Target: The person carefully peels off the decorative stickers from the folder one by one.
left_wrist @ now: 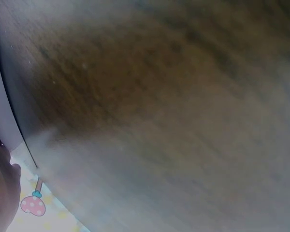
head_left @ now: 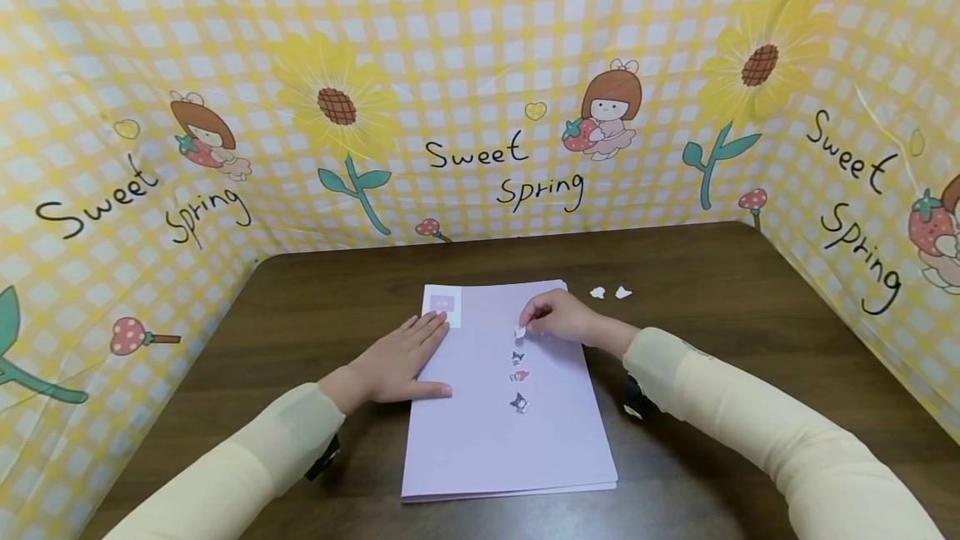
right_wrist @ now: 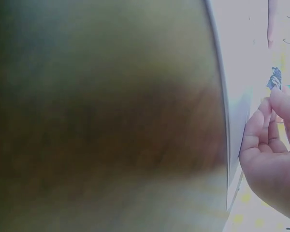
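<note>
A stack of pale purple paper lies on the brown table, with a white-bordered label at its upper left corner. My left hand rests flat on the paper's left side, fingers spread and the fingertips at the label. Above the paper's upper right part, my right hand pinches a small sticker between thumb and finger; the right wrist view shows the sticker's dark printed figure. Below it, in a column on the paper, sit a dark-and-white sticker, a pink sticker and a larger dark sticker.
Two small white scraps lie on the table beyond the right hand. A yellow checked cloth with flowers and lettering hangs around the back and sides of the table. Mostly blurred tabletop fills the left wrist view.
</note>
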Motion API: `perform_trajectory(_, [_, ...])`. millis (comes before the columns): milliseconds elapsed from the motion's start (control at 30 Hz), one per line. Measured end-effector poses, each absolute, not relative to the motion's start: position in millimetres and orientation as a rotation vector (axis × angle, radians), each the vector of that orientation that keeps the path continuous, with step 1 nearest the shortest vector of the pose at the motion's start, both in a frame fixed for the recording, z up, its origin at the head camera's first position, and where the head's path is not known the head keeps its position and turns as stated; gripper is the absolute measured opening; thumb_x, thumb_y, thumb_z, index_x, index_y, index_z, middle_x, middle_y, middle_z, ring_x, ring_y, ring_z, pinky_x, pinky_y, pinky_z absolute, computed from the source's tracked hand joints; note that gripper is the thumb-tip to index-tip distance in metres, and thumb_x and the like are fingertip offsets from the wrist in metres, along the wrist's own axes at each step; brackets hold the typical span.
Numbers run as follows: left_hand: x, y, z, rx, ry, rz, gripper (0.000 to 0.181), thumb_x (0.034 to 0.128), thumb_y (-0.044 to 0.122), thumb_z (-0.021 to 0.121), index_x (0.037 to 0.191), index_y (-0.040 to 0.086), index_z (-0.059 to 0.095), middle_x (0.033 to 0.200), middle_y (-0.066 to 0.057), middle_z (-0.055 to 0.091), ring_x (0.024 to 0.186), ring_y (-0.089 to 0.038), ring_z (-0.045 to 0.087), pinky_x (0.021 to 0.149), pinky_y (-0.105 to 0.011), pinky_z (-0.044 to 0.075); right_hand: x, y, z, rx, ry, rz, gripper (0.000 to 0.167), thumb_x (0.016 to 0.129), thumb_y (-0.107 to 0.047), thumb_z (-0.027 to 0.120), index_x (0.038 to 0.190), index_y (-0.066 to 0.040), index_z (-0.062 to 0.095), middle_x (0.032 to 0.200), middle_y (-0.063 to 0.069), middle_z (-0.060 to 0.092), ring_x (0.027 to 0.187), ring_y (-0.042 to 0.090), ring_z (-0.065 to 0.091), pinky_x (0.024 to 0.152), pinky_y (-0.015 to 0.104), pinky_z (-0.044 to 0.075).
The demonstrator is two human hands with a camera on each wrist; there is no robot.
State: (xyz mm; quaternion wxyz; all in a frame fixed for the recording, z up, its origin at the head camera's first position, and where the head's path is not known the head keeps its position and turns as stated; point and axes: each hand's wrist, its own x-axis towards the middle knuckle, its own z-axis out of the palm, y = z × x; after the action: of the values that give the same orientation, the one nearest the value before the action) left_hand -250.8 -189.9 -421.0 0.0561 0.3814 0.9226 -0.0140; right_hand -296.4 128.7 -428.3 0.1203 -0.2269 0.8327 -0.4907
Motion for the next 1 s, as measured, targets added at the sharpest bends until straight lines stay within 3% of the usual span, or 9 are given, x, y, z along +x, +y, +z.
perform_trajectory(400, [-251.5, -190.2, -422.0, 1.162, 2.802, -0.048, 0.107, 0.0845, 0.082, 0.032, 0.154, 0.002, 0.018, 0.161, -0.013, 0.011, 0.147, -0.026, 0.005, 0.116, -0.045, 0.008, -296.2, 140.2, -426.0, -0.494, 2.427, -1.426, 0.01, 0.083, -0.006, 0.077, 0.093, -0.003, 0.074, 0.084, 0.003, 0.07, 0.072, 0.015, 0.059, 0.065, 0.029, 0.051])
perform_trajectory(1000, [-252.3, -190.9, -424.3, 1.17, 2.812, -0.04, 0.105, 0.0852, 0.08, 0.035, 0.154, 0.002, 0.019, 0.161, -0.013, 0.012, 0.147, -0.026, 0.006, 0.116, -0.045, 0.008, -296.2, 173.1, -420.5, -0.387, 2.451, -1.533, 0.009, 0.087, -0.005, 0.072, 0.094, 0.0, 0.069, 0.086, 0.007, 0.065, 0.077, 0.022, 0.056, 0.071, 0.032, 0.051])
